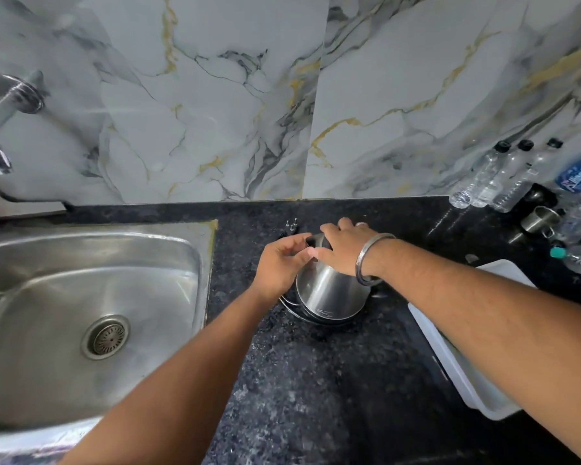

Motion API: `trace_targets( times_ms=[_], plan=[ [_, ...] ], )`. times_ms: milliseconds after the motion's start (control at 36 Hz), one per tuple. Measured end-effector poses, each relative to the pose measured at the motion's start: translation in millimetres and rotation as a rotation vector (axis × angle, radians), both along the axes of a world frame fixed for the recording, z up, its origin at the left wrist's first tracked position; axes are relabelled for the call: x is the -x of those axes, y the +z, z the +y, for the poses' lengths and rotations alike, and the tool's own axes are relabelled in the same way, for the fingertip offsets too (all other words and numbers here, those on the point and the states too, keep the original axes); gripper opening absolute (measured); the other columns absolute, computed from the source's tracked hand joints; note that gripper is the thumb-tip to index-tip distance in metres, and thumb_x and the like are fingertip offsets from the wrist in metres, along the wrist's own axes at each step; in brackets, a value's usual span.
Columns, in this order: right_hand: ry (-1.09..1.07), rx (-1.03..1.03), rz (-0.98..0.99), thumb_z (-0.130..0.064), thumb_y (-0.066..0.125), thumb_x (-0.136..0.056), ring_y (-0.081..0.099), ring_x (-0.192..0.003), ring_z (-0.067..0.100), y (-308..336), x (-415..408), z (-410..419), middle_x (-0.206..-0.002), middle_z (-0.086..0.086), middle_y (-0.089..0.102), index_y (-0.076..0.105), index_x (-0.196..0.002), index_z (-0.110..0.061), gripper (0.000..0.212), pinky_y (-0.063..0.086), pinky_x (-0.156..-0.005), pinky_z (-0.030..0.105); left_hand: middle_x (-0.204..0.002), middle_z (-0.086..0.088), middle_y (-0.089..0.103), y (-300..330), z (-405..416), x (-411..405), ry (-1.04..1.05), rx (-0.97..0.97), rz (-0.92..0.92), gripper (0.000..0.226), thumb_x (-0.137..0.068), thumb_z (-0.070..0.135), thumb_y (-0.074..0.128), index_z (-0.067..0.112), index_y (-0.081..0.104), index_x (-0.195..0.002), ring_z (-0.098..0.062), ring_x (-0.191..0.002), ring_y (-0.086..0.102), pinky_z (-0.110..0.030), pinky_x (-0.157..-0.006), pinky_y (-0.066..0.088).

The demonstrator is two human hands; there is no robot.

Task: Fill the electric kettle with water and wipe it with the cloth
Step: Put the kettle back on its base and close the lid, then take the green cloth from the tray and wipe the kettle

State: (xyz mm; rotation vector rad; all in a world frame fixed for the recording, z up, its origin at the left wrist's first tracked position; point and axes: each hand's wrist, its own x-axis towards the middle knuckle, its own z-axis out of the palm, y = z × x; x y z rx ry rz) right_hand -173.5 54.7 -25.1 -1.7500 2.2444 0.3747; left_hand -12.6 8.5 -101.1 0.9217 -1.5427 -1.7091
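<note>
A steel electric kettle (327, 293) stands on its black base on the dark granite counter, just right of the sink. My right hand (344, 251), with a steel bangle on the wrist, lies over the kettle's top and covers the lid. My left hand (280, 265) touches the kettle's upper left side, fingers curled at the rim near the spout. The kettle's plug (291, 227) lies on the counter behind it. No cloth is in view.
A steel sink (91, 297) with a drain fills the left; its tap (0, 129) juts from the marble wall at the far left. A white tray (463, 374) lies to the right. Plastic bottles (503, 182) and steel cups (539, 218) crowd the back right corner.
</note>
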Motion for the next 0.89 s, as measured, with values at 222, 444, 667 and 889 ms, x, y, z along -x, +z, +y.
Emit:
trace_targets(
  times_ms=[222,444,667,889],
  plan=[
    [0.022,0.164,0.043,-0.071,0.023,-0.088,0.045,-0.122,0.044,-5.3,-5.7,9.2,-0.138,0.015,0.045,0.031,-0.143,-0.026,0.071,0.042,-0.095,0.053,-0.105,-0.022,0.074,5.7,4.5,-2.4,-0.019,-0.017,0.039,0.028,-0.096,0.007,0.069,0.008,0.07,-0.124,-0.009,-0.084,0.07,-0.019,-0.071,0.056],
    [0.016,0.424,0.069,-0.053,0.024,-0.092,0.052,-0.117,0.035,-12.2,-14.3,27.3,-0.129,0.011,0.058,0.048,-0.135,-0.017,0.062,0.044,-0.098,0.048,-0.093,0.004,0.077,10.4,4.4,-3.3,-0.025,0.03,-0.054,0.025,-0.095,0.008,0.071,0.023,0.074,-0.114,-0.002,-0.086,0.073,-0.017,-0.073,0.055],
    [-0.025,0.542,-0.096,-0.059,0.023,-0.092,0.013,-0.148,0.031,-13.0,-2.2,58.4,-0.161,0.01,0.02,0.021,-0.152,-0.023,0.07,0.013,-0.12,0.047,-0.111,0.001,0.078,28.9,19.4,-4.6,-0.02,0.115,-0.215,0.021,-0.102,0.018,0.063,0.021,0.071,-0.121,-0.011,-0.102,0.072,-0.041,-0.091,0.058],
    [-0.654,0.53,-0.208,-0.029,0.053,-0.096,0.046,-0.129,0.035,-45.5,142.3,225.1,-0.143,0.019,0.049,0.047,-0.138,-0.009,0.047,0.038,-0.104,0.044,-0.127,-0.009,0.07,83.8,90.3,77.4,0.056,0.854,-0.346,0.042,-0.102,0.023,0.06,0.012,0.056,-0.142,-0.021,-0.119,0.06,-0.033,-0.103,0.044]
  ],
)
